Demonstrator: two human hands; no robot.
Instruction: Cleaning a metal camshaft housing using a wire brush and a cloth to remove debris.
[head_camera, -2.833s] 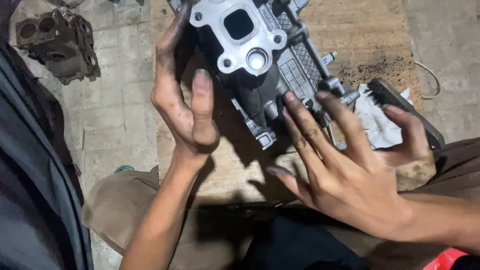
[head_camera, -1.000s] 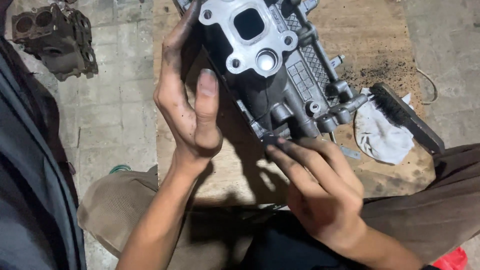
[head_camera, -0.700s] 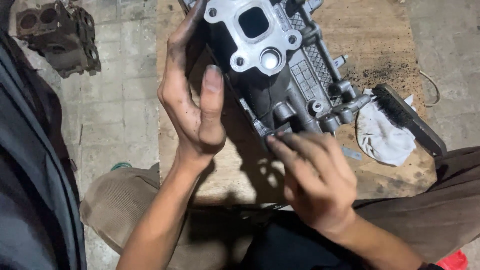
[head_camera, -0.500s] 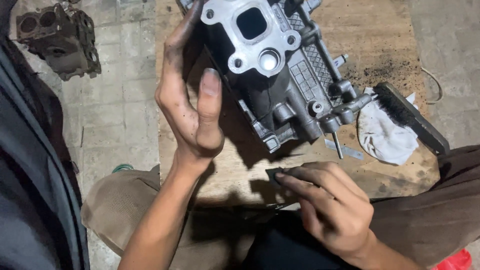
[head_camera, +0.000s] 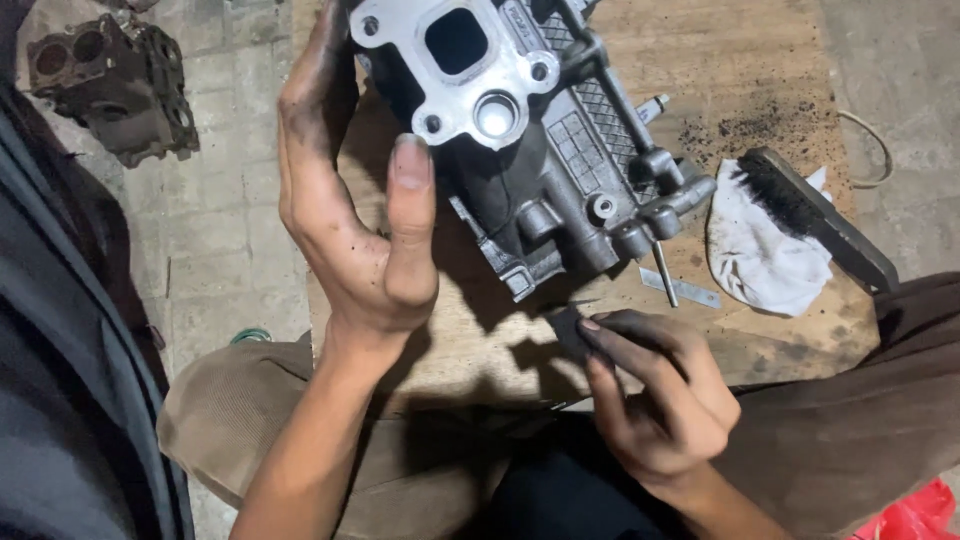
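Observation:
A grey cast-metal engine cylinder head (head_camera: 530, 140) stands tilted on a wooden board (head_camera: 760, 60). My left hand (head_camera: 350, 220), smeared with grime, grips its left side, thumb pressed on the front flange. My right hand (head_camera: 650, 390) is below the casting, apart from it, with its fingers pinched on a small dark piece of abrasive pad (head_camera: 570, 328).
A white rag (head_camera: 760, 260) lies to the right with a black wire brush (head_camera: 810, 215) on it. A thin metal strip (head_camera: 680, 288) rests by the rag. A dark engine part (head_camera: 110, 85) sits on the tiled floor at upper left.
My right hand has pulled back from the casting's lower edge toward me, fingers now pinched on the small dark pad. The left hand has kept its hold on the casting.

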